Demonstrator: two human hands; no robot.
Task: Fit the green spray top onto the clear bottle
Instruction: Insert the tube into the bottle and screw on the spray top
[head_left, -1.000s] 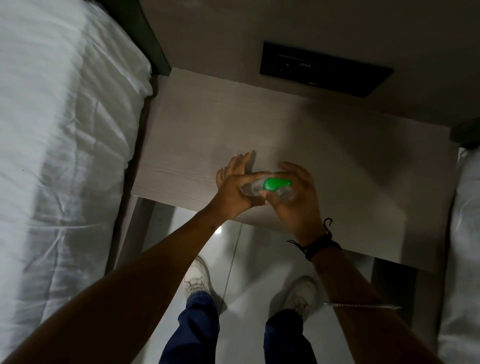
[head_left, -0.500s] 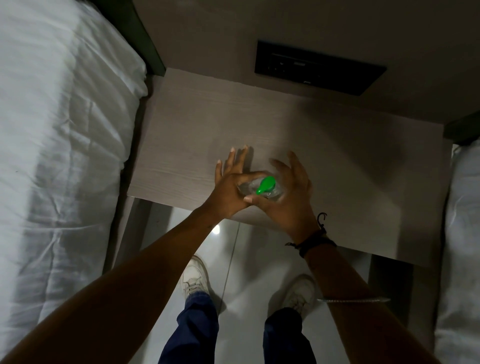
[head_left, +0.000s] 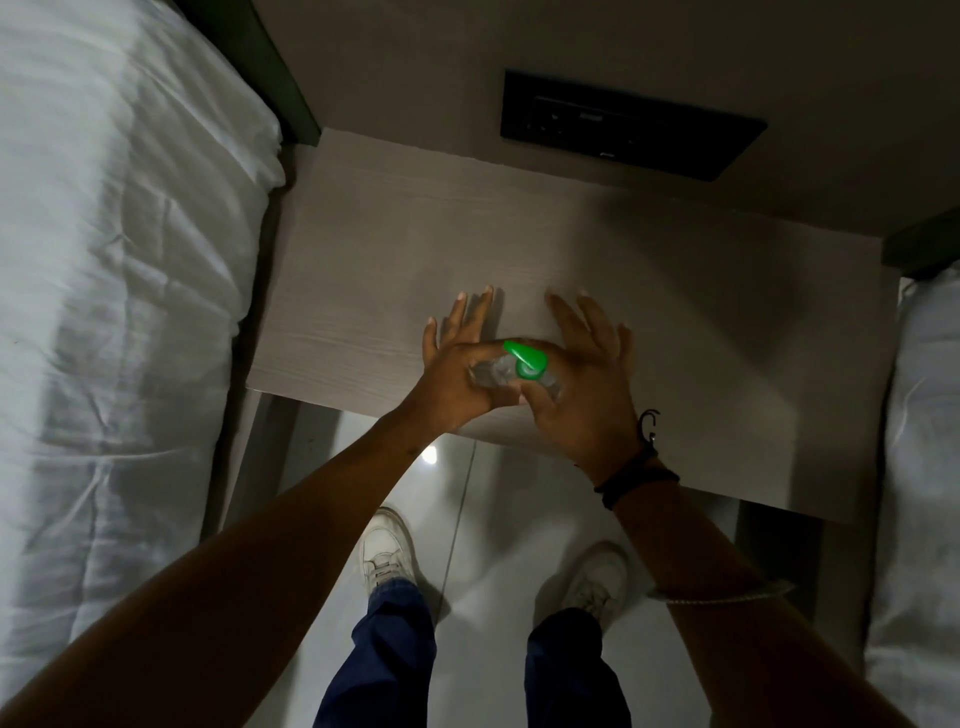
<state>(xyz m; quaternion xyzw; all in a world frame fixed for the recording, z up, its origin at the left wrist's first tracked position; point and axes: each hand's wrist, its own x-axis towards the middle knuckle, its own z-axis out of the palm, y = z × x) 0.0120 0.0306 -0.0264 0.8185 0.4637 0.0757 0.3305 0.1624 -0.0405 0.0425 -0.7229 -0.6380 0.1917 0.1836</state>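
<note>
Between two white beds, the pale wood nightstand (head_left: 363, 249) lies under my hands. My left hand (head_left: 457, 379) pinches the clear bottle (head_left: 491, 371); my right hand (head_left: 576, 395) pinches the green spray top (head_left: 525, 358) on its neck, nozzle toward 11 o'clock, other fingers splayed. I judge I'm mid-twist; next, regrip and tighten.

Matt wood-grain table (head_left: 395, 249), glossy floor (head_left: 498, 519)

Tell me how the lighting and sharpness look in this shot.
Head view: dim overall; the green spray top stands out brightly, the clear bottle between the hands is hard to make out, a glare spot shines on the floor, and wide-angle distortion bends the edges.
</note>
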